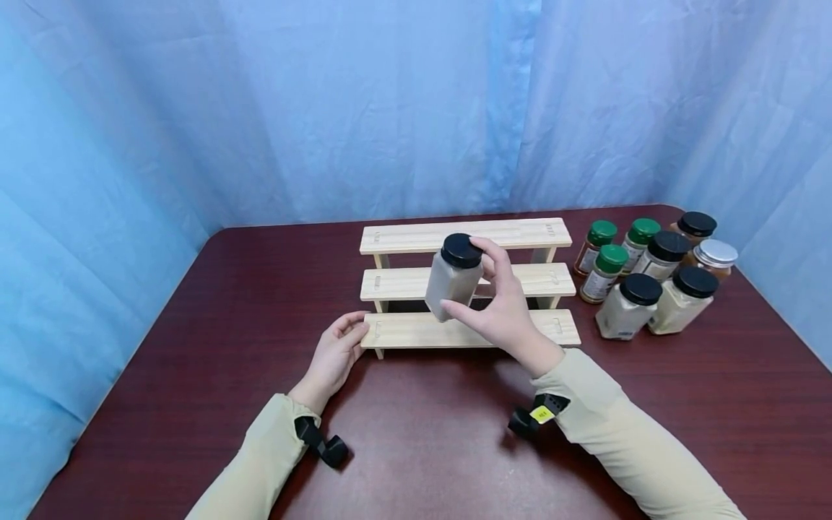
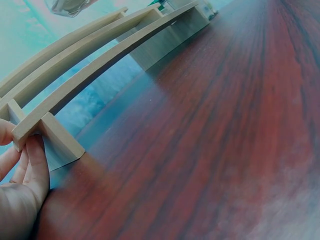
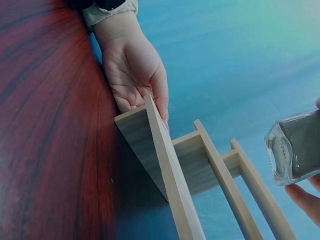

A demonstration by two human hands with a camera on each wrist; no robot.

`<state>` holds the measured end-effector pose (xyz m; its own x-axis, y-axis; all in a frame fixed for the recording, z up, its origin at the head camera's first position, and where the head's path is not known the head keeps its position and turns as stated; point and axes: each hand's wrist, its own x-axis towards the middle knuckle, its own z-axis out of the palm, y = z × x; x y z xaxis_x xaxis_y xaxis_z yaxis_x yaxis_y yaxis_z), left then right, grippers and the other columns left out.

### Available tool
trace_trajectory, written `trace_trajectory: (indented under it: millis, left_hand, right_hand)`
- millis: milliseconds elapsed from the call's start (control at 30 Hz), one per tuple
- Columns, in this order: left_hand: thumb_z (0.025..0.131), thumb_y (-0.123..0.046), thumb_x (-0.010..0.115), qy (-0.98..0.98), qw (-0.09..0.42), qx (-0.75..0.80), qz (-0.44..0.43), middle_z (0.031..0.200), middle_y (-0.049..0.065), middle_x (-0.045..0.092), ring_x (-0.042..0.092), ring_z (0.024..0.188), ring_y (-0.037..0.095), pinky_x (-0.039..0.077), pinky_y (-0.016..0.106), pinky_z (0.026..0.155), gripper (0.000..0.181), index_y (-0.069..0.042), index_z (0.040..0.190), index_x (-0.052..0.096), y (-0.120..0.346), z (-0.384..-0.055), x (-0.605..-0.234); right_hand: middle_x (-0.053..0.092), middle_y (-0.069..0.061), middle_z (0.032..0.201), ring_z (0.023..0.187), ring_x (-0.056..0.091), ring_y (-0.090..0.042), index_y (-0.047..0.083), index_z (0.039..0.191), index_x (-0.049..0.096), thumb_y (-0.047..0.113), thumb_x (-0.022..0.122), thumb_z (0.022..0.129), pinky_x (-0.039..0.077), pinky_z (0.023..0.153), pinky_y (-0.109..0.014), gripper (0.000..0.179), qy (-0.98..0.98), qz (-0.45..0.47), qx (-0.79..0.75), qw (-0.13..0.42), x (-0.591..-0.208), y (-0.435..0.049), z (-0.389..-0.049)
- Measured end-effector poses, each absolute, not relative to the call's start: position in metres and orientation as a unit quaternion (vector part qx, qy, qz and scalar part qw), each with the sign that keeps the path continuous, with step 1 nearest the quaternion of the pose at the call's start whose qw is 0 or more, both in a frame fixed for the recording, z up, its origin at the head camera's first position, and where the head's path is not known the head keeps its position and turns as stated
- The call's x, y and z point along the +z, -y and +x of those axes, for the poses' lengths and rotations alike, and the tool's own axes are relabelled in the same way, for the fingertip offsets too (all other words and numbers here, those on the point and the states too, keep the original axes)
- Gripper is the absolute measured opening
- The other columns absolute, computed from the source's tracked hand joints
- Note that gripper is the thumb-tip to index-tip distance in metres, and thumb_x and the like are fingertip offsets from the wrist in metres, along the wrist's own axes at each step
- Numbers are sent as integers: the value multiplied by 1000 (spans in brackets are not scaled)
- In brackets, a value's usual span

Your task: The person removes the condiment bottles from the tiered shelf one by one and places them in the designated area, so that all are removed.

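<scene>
A three-step wooden rack [image 1: 416, 331] stands on the dark red table. My left hand [image 1: 334, 355] pinches the left end of its lowest step, thumb above and fingers beneath, as the left wrist view shows. In my right hand [image 1: 503, 310] is a square clear jar [image 1: 450, 283] with a black lid and greyish contents, gripped between thumb and fingers. The jar hangs in the air in front of the rack's lower steps, slightly tilted. Its glass base [image 3: 281, 155] shows in the right wrist view, apart from the steps.
Right of the rack, several jars stand close together: green-lidded spice bottles [image 1: 599, 274], black-lidded square jars [image 1: 625, 307] and a silver-lidded jar [image 1: 713, 258]. Blue curtains [image 1: 390, 108] hang behind the table and along both sides.
</scene>
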<state>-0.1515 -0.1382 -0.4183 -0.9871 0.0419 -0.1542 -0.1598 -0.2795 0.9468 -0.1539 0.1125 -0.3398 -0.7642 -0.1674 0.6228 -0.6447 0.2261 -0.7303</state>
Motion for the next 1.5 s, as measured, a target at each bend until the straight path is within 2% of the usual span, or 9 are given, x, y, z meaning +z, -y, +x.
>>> trace_trajectory:
  millis: [200,367,533,667,833,1067,1267,1367,1500]
  left_hand:
    - [96,4,42,-597,61,798,-50,95,0,56,60,82,5,51,18,73,28,9,124,41,139,-152,-419]
    - [96,3,43,-598,62,798,-52,94,0,56,59,82,5,51,17,73,28,10,124,41,140,-152,-419]
    - [96,3,43,-600,60,796,-55,94,0,55,59,81,5,50,17,73,29,11,124,41,140,-152,-419]
    - [96,3,42,-602,58,795,-55,95,0,55,59,81,5,51,17,72,31,11,126,41,139,-152,-418]
    - [96,3,43,-603,53,794,-51,94,0,55,59,80,5,50,17,71,30,10,125,42,138,-153,-417]
    - [95,3,43,-609,54,790,-46,94,0,55,59,80,5,50,17,71,32,12,126,41,137,-151,-416]
    - [96,3,42,-609,56,789,-53,92,0,55,59,79,5,50,17,71,31,11,126,41,138,-151,-417]
    - [96,3,43,-612,57,787,-56,92,0,54,58,79,5,50,16,70,31,10,126,42,137,-150,-417]
    - [96,3,43,-615,59,784,-61,94,0,53,58,79,5,49,16,70,33,9,128,42,137,-149,-417]
  right_hand:
    - [59,-24,118,103,55,3,3,136,30,-14,76,65,51,76,-15,86,747,290,558,217,-341,-127,-146]
    - [56,3,122,107,55,1,-2,135,30,-16,76,64,50,77,-15,86,737,318,551,228,-343,-141,-140]
    - [49,19,126,106,55,4,-8,132,31,15,78,78,49,76,-11,75,732,347,526,258,-344,-157,-135]
    - [47,21,128,107,54,6,-11,128,30,41,68,83,48,77,-9,78,740,353,501,275,-346,-172,-130]
    - [48,18,129,108,55,4,-14,125,26,41,67,85,47,78,-8,79,739,365,494,277,-349,-196,-124]
    - [52,17,124,71,52,12,-11,126,23,43,65,85,42,57,-7,79,769,346,450,294,-351,-238,-110]
    - [54,7,126,87,62,6,-11,127,21,37,70,80,47,63,-6,83,765,309,480,298,-347,-274,-102]
    - [54,5,127,95,60,2,-12,125,20,38,72,79,46,73,-6,86,771,283,474,317,-343,-294,-100]
    - [50,15,126,91,55,10,-7,128,24,41,69,81,40,78,-3,81,816,200,421,342,-333,-321,-93]
